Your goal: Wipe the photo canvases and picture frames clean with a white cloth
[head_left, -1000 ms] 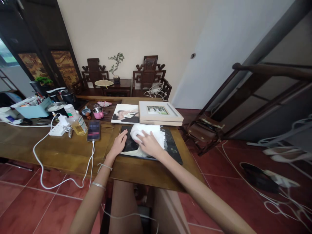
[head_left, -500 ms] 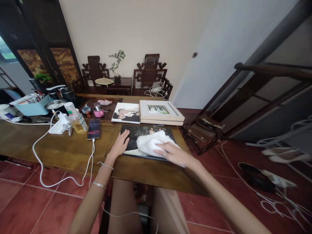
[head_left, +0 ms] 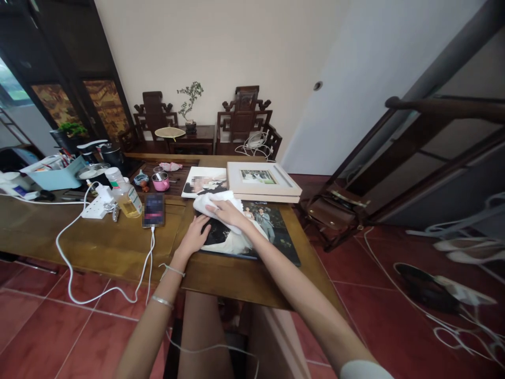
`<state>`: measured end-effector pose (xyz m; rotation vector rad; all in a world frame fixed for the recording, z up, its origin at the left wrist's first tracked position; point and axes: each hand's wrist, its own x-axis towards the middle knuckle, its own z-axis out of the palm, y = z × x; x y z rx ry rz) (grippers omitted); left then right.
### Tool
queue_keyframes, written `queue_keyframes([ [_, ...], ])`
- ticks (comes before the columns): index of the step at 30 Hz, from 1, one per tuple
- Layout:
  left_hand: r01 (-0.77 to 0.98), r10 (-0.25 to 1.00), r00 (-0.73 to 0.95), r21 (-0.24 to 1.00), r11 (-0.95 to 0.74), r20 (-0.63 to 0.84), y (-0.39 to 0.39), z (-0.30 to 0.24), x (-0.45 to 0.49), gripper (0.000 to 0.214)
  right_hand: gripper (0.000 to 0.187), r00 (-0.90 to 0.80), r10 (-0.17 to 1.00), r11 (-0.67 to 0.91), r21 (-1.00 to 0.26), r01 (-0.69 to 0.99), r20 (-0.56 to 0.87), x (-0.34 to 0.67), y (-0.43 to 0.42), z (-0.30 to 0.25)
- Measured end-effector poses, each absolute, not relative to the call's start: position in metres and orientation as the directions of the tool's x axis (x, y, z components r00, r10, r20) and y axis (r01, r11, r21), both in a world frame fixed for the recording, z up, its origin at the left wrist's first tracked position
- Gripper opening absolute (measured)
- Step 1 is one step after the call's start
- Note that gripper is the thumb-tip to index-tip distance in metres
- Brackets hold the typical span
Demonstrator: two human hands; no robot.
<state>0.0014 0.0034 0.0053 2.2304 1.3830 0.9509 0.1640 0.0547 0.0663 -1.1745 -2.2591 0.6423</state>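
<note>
Loosely curled, right grip point(head_left: 228, 211) holds cloth point(head_left: 202, 201) beneath it; left grip point(head_left: 194, 235) lies spread, empty.

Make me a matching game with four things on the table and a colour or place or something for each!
Things:
1. cloth
2. cup
3. phone
4. bottle

Clues:
A. plugged into a white cable
B. pink outside
C. has yellow liquid inside
D. under the right hand

Right pairs: 1-D, 2-B, 3-A, 4-C

At twelve o'clock I see a carved chair point(head_left: 242, 118) before a cream wall point(head_left: 252, 42); red floor tiles point(head_left: 369, 318) at four, a window point(head_left: 18, 88) near ten.
</note>
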Motion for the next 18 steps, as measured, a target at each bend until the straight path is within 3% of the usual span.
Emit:
queue_keyframes([
  [11, 0.633, 0.893, 0.282, 0.631, -0.448, 0.351, 0.003, 0.005, 0.002, 0.040, 0.049, -0.265, 0.941, 0.339, -0.588, 0.734, 0.211, 0.299, 0.034, 0.054],
  [18, 0.627, 0.893, 0.278, 0.638, -0.447, 0.353, 0.003, 0.006, 0.002, 0.040, 0.041, -0.454, 0.874, 0.482, -0.419, 0.770, 0.172, 0.305, -0.054, 0.048],
])
